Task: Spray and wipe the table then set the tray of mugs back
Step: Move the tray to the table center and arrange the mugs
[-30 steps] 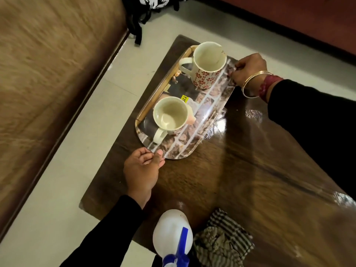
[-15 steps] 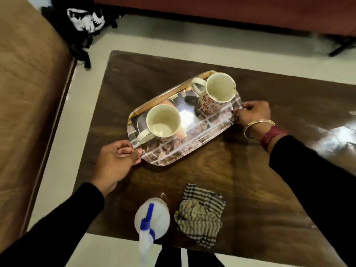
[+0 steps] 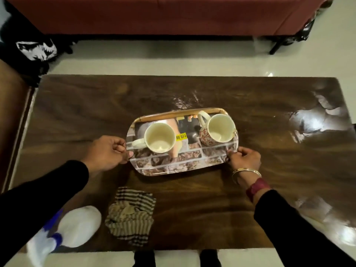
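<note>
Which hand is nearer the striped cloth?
Left. The left hand grips the tray's left end, just above and left of the striped cloth; the right hand holds the far right end.

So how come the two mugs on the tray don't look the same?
The left mug is plain cream outside, while the right mug has a red flower-like pattern on its side. The left mug's handle points left, toward the left hand; the right mug's handle points up-left, toward the tray's far rim. Both stand upright, look empty, and are cream inside.
</note>
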`<state>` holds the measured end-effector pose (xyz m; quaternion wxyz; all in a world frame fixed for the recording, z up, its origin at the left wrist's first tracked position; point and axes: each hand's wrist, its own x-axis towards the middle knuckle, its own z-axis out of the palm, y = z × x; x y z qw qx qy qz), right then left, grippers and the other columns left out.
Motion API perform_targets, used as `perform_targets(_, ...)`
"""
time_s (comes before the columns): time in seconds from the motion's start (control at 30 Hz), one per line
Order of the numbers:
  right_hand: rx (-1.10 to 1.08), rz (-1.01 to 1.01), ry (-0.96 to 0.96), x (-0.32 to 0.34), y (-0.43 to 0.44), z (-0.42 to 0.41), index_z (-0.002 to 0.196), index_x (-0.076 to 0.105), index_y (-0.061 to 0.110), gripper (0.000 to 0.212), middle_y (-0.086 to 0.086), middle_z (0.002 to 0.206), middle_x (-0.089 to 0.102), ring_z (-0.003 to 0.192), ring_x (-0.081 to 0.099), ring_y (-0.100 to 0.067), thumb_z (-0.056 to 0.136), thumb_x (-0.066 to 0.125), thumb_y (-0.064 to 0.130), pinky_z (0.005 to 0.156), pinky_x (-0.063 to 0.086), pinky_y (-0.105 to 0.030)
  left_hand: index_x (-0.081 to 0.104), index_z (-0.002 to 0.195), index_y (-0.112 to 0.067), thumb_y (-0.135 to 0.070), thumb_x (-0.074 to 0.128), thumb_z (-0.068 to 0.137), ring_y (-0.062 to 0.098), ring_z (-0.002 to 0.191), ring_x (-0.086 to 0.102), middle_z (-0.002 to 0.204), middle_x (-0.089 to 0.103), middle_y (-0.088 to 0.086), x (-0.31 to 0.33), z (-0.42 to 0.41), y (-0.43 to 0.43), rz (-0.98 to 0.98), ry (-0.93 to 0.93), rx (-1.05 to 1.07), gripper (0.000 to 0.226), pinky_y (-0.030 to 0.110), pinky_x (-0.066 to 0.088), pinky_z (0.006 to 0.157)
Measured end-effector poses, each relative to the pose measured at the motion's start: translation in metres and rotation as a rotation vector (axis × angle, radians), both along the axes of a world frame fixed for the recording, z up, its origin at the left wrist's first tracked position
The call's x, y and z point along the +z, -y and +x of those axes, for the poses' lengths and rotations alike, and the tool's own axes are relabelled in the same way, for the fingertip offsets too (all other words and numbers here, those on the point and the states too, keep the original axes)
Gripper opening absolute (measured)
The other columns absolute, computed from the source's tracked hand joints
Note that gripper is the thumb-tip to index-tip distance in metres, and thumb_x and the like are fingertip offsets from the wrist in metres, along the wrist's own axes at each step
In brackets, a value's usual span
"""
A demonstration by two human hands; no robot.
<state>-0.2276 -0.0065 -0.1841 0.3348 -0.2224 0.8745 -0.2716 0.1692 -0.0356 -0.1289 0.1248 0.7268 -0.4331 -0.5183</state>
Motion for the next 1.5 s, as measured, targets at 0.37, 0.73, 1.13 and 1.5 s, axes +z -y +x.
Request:
perform_targets(0.37, -0.056, -0.058, -0.035, -0.034, -0.042, -0.082, 0.094, 0.078, 0.009, 0.023, 0.0, 0.072, 0.07, 0.08, 0.07, -0.023, 0.079, 0.087, 0.023, 0.088, 0.059, -0.037, 0.074, 0.09, -0.022, 0.002, 0.084, 0.079, 0.015, 0.08, 0.065, 0.079, 0.072, 0.0, -0.05, -0.1, -0.006, -0.089, -0.005, 0.172, 0.028, 0.043, 0.057, 0.094)
perform_targets(0.73, -0.029, -0.064, -0.054, -0.03, -0.041, -0.084, 0.079, 0.072, 0.023, 0.014, 0.007, 0.066, 0.068, 0.078, 0.074, -0.025, 0.077, 0.086, 0.023, 0.089, 0.062, -0.044, 0.078, 0.111, -0.016, -0.008, 0.085, 0.081, 0.017, 0.091, 0.073, 0.092, 0.077, -0.001, -0.077, -0.105, -0.019, -0.129, 0.053, 0.245, 0.032, 0.049, 0.058, 0.096)
perform_targets(1.13, -0.05, -0.062, -0.114, -0.021, -0.047, -0.067, 0.068, 0.066, 0.02, 0.021, 0.001, 0.067, 0.069, 0.073, 0.071, -0.025, 0.078, 0.084, 0.024, 0.085, 0.062, -0.043, 0.074, 0.121, -0.017, -0.008, 0.08, 0.086, 0.003, 0.091, 0.07, 0.098, 0.075, -0.013, -0.068, -0.109, -0.032, -0.22, 0.061, 0.293, 0.036, 0.033, 0.057, 0.096)
perform_targets(1.5, -0.031, -0.076, -0.121, -0.021, -0.051, -0.061, 0.093, 0.079, 0.013, 0.015, 0.005, 0.066, 0.065, 0.073, 0.065, -0.018, 0.081, 0.082, 0.022, 0.089, 0.059, -0.04, 0.069, 0.123, -0.016, -0.011, 0.074, 0.092, -0.002, 0.088, 0.07, 0.105, 0.075, -0.004, -0.07, -0.119, -0.064, -0.269, 0.04, 0.361, 0.032, 0.023, 0.058, 0.088)
